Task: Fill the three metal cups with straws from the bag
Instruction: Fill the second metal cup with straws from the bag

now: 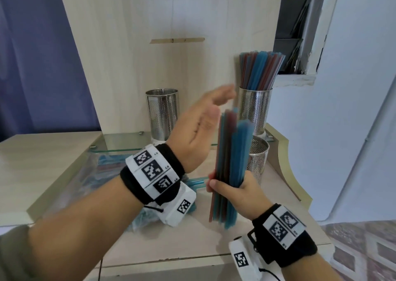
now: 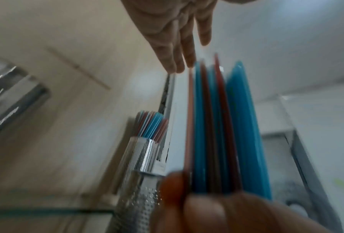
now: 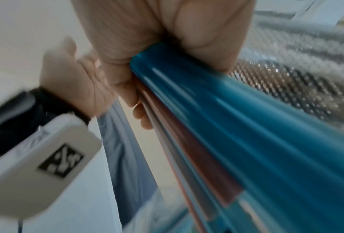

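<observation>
My right hand [image 1: 229, 184] grips an upright bundle of blue and red straws [image 1: 232, 152] low on its length, in front of the cups. My left hand [image 1: 218, 100] is open with straight fingers [image 2: 177, 47], just left of the bundle's tips and blurred. The back right metal cup [image 1: 255, 109] is full of straws [image 1: 259, 70]. An empty cup [image 1: 162, 113] stands at the back left. A third cup [image 1: 259, 158], partly hidden by the bundle, stands nearer on the right with nothing showing inside. The clear straw bag [image 1: 107, 167] lies under my left forearm.
The cups stand on a pale wooden counter [image 1: 42, 156] with a glass shelf [image 1: 120, 143] against an upright wooden panel [image 1: 150, 23]. A white wall and window frame [image 1: 310, 34] lie to the right. Loose blue straws [image 1: 197, 181] lie on the counter beside the bag.
</observation>
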{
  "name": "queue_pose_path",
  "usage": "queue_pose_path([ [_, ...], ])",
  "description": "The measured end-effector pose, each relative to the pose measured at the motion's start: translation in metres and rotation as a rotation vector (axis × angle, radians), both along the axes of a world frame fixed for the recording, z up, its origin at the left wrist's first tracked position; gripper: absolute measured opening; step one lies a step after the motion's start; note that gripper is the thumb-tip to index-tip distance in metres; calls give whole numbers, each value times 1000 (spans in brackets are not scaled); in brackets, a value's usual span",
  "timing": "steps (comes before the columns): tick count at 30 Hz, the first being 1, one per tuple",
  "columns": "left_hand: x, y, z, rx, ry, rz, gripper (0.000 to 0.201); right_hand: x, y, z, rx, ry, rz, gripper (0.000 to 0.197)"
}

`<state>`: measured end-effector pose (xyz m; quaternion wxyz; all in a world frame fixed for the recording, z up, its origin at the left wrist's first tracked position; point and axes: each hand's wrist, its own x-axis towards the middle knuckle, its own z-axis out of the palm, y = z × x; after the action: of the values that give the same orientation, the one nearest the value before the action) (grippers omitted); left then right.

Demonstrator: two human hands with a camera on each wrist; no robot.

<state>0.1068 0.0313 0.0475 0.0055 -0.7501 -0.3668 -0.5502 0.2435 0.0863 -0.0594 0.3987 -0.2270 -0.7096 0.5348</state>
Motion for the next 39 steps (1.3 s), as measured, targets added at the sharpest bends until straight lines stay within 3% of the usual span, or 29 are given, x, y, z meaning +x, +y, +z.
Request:
queue_pose_path([
  [2, -2, 9, -7, -80, -215, 11, 43, 15, 3, 15, -11, 80, -20, 14],
  [3, -4, 16, -13, -149, -245, 50, 38, 24, 5, 27, -4, 119, -32, 16],
  [5, -10, 31, -28, -330, -149, 151, 34, 44, 9, 58, 36, 187, -43, 18],
  [9, -14, 56, -54, -548, 236, 303, 70, 75, 23, 124, 78, 320, -12, 15],
  [12, -5, 71, -56, -639, 253, 322, 102, 82, 46, 163, 67, 436, -37, 7],
  [14, 5, 77, -52, -697, 214, 308, 111, 76, 65, 174, 46, 464, -27, 9],
  [18, 19, 84, -52, -675, 136, 268, 85, 50, 97, 163, -88, 446, 22, 6],
  [23, 11, 91, -70, -685, -14, 224, 89, 31, 115, 113, -227, 271, -80, 8],
  [28, 7, 89, -77, -657, -63, 194, 102, 26, 118, 74, -314, 4, -106, 32],
  [31, 6, 88, -80, -647, -73, 169, 105, 23, 112, 63, -340, -125, -25, 21],
  [39, 7, 81, -83, -654, -114, 144, 99, 24, 103, 57, -428, -42, 15, 22],
])
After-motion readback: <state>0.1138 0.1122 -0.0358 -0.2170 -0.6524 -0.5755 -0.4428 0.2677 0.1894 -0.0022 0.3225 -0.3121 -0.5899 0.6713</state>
